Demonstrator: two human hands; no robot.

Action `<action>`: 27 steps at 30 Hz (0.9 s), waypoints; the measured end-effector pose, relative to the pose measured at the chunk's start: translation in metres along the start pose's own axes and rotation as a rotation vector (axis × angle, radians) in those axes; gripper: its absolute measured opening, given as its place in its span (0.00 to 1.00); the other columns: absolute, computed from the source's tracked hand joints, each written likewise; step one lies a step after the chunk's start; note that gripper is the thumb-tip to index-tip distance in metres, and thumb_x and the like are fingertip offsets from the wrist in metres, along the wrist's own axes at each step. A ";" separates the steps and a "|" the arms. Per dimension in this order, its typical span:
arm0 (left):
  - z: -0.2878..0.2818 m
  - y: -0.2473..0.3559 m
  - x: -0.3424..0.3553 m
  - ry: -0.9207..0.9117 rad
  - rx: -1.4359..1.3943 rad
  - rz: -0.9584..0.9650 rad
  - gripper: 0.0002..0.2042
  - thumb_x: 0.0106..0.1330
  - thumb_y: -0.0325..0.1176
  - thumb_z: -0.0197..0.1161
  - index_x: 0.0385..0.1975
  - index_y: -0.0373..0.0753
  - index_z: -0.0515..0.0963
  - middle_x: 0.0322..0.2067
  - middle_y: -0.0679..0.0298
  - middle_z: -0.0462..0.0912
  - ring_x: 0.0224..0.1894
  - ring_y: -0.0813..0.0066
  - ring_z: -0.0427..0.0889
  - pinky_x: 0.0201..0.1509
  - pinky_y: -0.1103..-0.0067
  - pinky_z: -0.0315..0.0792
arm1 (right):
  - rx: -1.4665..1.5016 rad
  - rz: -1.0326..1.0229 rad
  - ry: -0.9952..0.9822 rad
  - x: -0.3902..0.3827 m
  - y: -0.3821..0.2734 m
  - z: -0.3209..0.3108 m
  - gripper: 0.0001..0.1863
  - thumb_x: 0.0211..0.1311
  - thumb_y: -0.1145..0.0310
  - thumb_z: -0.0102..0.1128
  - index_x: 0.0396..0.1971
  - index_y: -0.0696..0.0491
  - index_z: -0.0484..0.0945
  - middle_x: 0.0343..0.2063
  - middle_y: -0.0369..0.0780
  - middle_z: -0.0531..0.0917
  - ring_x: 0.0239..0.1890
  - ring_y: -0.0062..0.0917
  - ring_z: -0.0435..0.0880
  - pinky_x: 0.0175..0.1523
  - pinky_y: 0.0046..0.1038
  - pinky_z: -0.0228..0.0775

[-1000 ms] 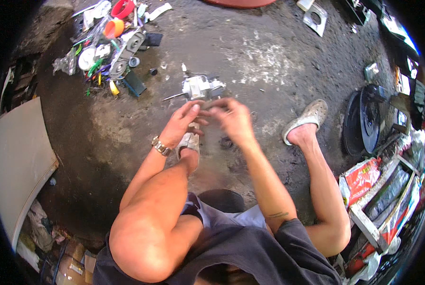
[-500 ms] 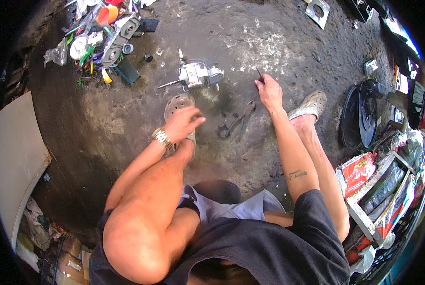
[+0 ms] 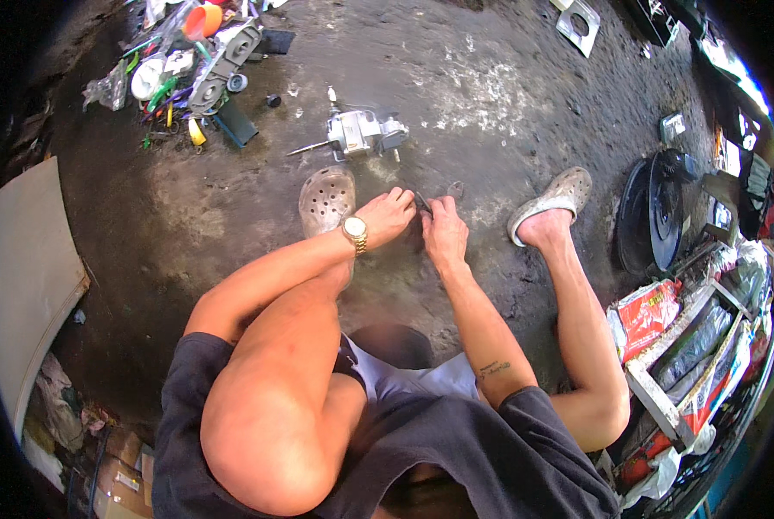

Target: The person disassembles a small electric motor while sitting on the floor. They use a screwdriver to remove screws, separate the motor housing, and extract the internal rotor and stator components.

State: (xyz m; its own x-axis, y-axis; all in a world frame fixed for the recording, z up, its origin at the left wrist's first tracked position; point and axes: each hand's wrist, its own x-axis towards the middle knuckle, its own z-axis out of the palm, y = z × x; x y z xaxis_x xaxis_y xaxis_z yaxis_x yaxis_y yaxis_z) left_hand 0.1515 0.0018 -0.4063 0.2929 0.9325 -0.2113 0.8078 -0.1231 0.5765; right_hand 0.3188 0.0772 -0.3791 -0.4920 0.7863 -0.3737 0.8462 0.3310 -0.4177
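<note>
Over the floor just right of my left shoe, my two hands are close together. My right hand (image 3: 445, 228) has its fingers closed around a thin dark tool (image 3: 420, 202), whose exact kind I cannot make out. Beside its end, my left hand (image 3: 387, 218) has bent, closed fingers; what they grip is hidden. Pliers (image 3: 456, 188) on the floor are mostly covered by my right hand, with one end showing beyond it. Farther ahead lies a small metal motor (image 3: 352, 132) with a shaft pointing left.
A heap of plastic parts and scraps (image 3: 205, 73) lies at the far left. My clog-covered feet (image 3: 327, 201) flank the work. At right are a black round fan part (image 3: 653, 210) and a crate of bags (image 3: 664, 398). A pale panel (image 3: 32, 277) stands at left.
My right hand has come left and nearer with the thin dark tool. My left hand has moved right, off my shoe, to meet it. The motor stays in place.
</note>
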 end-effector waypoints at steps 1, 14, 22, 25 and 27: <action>0.000 -0.002 -0.002 0.009 -0.011 -0.004 0.16 0.60 0.27 0.59 0.49 0.31 0.78 0.54 0.54 0.73 0.55 0.58 0.75 0.56 0.70 0.79 | -0.013 -0.001 -0.033 0.003 0.000 0.001 0.10 0.67 0.63 0.61 0.44 0.51 0.81 0.45 0.44 0.81 0.41 0.48 0.85 0.46 0.49 0.78; -0.007 -0.018 0.013 0.024 -0.172 -0.193 0.08 0.64 0.29 0.56 0.40 0.34 0.75 0.44 0.53 0.76 0.53 0.53 0.80 0.49 0.64 0.81 | 0.000 -0.109 0.051 0.040 0.021 -0.002 0.09 0.60 0.68 0.65 0.37 0.56 0.84 0.33 0.47 0.84 0.34 0.42 0.86 0.43 0.44 0.78; -0.028 -0.017 -0.008 0.148 -0.281 -0.264 0.15 0.60 0.30 0.64 0.46 0.33 0.75 0.42 0.52 0.79 0.50 0.49 0.81 0.53 0.60 0.78 | 0.898 0.421 0.045 0.085 -0.064 -0.046 0.08 0.62 0.74 0.69 0.38 0.58 0.81 0.25 0.36 0.81 0.18 0.17 0.76 0.18 0.22 0.67; -0.057 -0.006 -0.030 0.228 -0.398 -0.298 0.18 0.59 0.31 0.66 0.48 0.35 0.76 0.43 0.54 0.79 0.51 0.52 0.80 0.56 0.62 0.76 | 0.981 0.235 -0.154 0.115 -0.164 -0.081 0.15 0.62 0.70 0.71 0.46 0.61 0.82 0.32 0.39 0.84 0.23 0.17 0.79 0.23 0.22 0.70; -0.087 -0.008 -0.048 0.398 -0.387 -0.312 0.18 0.58 0.31 0.67 0.48 0.36 0.76 0.42 0.54 0.79 0.49 0.52 0.79 0.55 0.62 0.76 | 0.989 -0.148 -0.227 0.123 -0.219 -0.112 0.22 0.61 0.65 0.74 0.52 0.58 0.82 0.40 0.38 0.85 0.27 0.18 0.81 0.29 0.23 0.73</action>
State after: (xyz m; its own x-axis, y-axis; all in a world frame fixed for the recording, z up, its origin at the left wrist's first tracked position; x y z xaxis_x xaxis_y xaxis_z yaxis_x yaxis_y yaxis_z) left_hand 0.0860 -0.0125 -0.3318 -0.1991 0.9686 -0.1489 0.5595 0.2371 0.7942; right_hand 0.0961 0.1603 -0.2409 -0.6920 0.6211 -0.3679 0.2768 -0.2425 -0.9298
